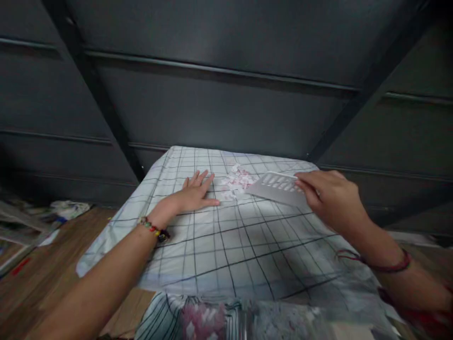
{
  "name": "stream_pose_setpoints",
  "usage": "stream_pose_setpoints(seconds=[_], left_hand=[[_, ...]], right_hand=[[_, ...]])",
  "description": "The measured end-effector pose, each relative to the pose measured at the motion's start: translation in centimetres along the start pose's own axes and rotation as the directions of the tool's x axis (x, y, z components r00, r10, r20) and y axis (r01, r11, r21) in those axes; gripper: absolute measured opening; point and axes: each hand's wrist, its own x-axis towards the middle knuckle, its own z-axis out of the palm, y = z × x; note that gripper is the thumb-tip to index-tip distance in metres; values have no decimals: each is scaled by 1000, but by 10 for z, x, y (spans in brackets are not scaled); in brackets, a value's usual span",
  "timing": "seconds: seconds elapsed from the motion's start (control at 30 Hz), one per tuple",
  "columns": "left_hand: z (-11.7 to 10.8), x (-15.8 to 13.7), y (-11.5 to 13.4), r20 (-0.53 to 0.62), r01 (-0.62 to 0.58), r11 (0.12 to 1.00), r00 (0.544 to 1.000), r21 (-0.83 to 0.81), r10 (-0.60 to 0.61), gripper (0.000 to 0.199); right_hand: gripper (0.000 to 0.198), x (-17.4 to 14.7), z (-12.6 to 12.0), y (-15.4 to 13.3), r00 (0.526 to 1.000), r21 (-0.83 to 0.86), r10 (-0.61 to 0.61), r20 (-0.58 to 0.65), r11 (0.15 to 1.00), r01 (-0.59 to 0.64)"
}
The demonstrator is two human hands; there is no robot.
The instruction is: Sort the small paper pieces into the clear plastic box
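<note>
My left hand (197, 193) lies flat on the white checked cloth (208, 245), fingers spread, just left of a small heap of crumpled white and pink scraps (239, 179). What the scraps are made of I cannot tell. On the other side, my right hand (327, 193) pinches the top edge of a white slotted plastic tray (278, 189) between thumb and fingers. The tray is tilted, with its left end low at the right edge of the heap. Its underside and right end are partly hidden by the hand and by shadow.
A dark panelled metal wall (219, 108) rises right behind the cloth-covered table. Near the front edge are blurred clear plastic packs (283, 321) and a pink and white bundle (203, 321). A shelf rack (21, 222) stands on the wooden floor (67, 245) at left.
</note>
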Motion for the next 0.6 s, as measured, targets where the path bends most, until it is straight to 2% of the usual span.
stream_pose_setpoints(seconds=[0.13,0.3,0.5,0.6], left_hand=[[1,1,1,-16,-10,1000,1000,8,11,90],[6,4,-1,-30,-42,998,999,45,43,93],[14,6,-6,-26,-88,994,996,60,90,94],[15,5,-7,-16,-89,995,996,48,90,92]], right_hand=[[22,12,25,6,1000,37,-4,0,999,4],[21,24,48,5,997,115,-72,4,991,71],[19,33,55,14,980,189,-198,-8,962,196],[16,29,54,17,981,191,-186,-54,962,193]])
